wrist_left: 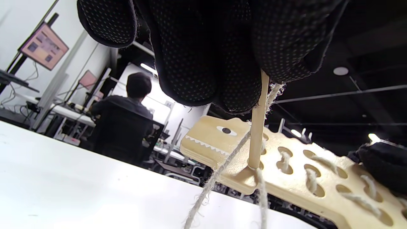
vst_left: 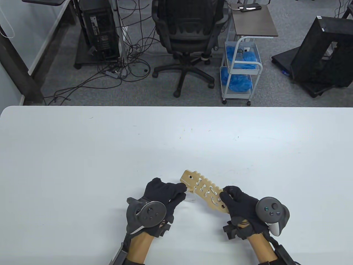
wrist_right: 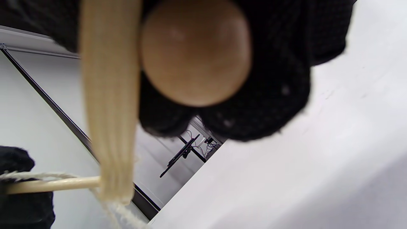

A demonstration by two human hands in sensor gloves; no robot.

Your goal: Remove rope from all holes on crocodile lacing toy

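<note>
The wooden crocodile lacing toy [vst_left: 203, 191] is held above the table between both hands, its head pointing far-left. White rope [wrist_left: 310, 181] is laced through several of its holes. My left hand [vst_left: 184, 190] pinches the thin wooden lacing needle [wrist_left: 257, 133], whose tip sits in a hole near the head, with frayed rope [wrist_left: 216, 178] trailing down. My right hand [vst_left: 226, 193] grips the toy's tail end. In the right wrist view the toy [wrist_right: 109, 95] is edge-on, the needle [wrist_right: 54, 184] meets it, and a round wooden bead [wrist_right: 195, 51] lies against the palm.
The white table [vst_left: 82, 154] stretches wide on all sides of the hands. Beyond its far edge stand an office chair [vst_left: 187, 36], a cart with blue items [vst_left: 240, 71] and floor cables. A seated person [wrist_left: 127, 105] shows far off in the left wrist view.
</note>
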